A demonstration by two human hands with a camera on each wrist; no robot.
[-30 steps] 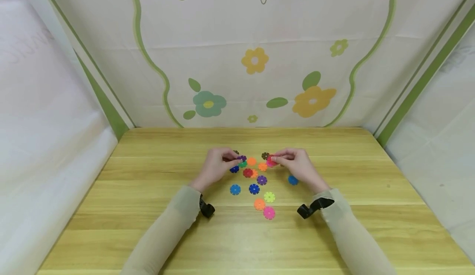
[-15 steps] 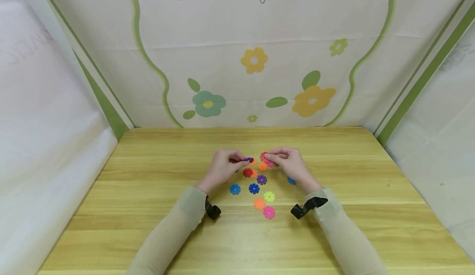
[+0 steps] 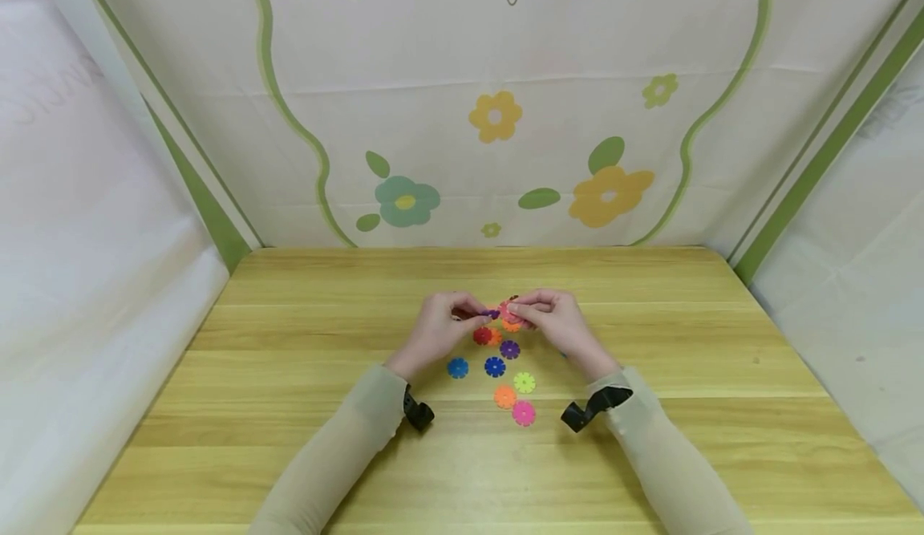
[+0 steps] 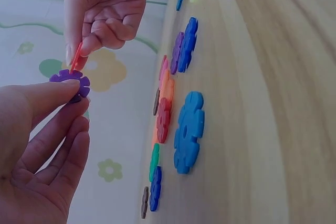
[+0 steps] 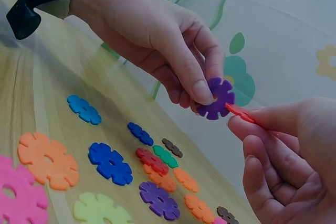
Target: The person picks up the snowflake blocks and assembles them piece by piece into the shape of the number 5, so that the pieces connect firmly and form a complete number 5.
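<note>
My left hand (image 3: 440, 328) pinches a purple notched plastic disc (image 5: 216, 99) between thumb and forefinger. Opposite it, my right hand (image 3: 559, 322) pinches a red notched disc (image 5: 242, 113), seen nearly edge-on in both wrist views. Both discs are held up above the table, and the red one's edge meets the purple one's rim at a notch. They stand roughly at right angles to each other. In the left wrist view the purple disc (image 4: 73, 83) lies under my thumb, with the right hand (image 4: 105, 14) above it.
Several loose discs lie on the wooden table (image 3: 346, 439) below my hands: light blue (image 3: 458, 367), dark blue (image 3: 494, 366), purple (image 3: 509, 349), yellow (image 3: 524, 382), orange (image 3: 504, 397) and pink (image 3: 524, 413). Behind the table hangs a flower-patterned cloth (image 3: 433, 118).
Both hands have moved inward toward each other, bringing the purple disc from the left and the red disc from the right together. The nearer loose discs stay where they were.
</note>
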